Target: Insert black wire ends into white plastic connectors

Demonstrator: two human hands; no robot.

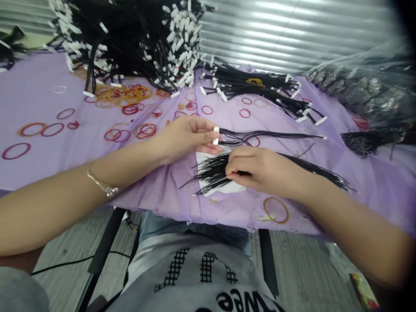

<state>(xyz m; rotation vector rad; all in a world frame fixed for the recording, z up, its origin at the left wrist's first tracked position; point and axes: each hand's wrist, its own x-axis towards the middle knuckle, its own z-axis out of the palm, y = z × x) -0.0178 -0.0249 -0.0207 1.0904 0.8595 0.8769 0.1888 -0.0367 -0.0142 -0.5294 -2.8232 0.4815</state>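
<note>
My left hand (198, 138) pinches a white plug connector (216, 135) between thumb and fingers. Several black wires (269, 134) run from that connector to the right, and a small white piece sits at their far end. Lower down, my right hand (256, 169) is closed over a bundle of loose black wires (211, 171), with its fingertips pressed together on them. The bundle lies on a white sheet (234, 187), its thin ends fanned out to the left. Whether one wire or several are in the right fingers is hidden.
A tall heap of black cables with white connectors (130, 39) stands at the back left. Finished-looking cables (256, 86) lie behind my hands. Red and yellow rubber bands (130, 93) are scattered over the purple cloth (156, 173). Clear plastic bags (357, 86) are at right.
</note>
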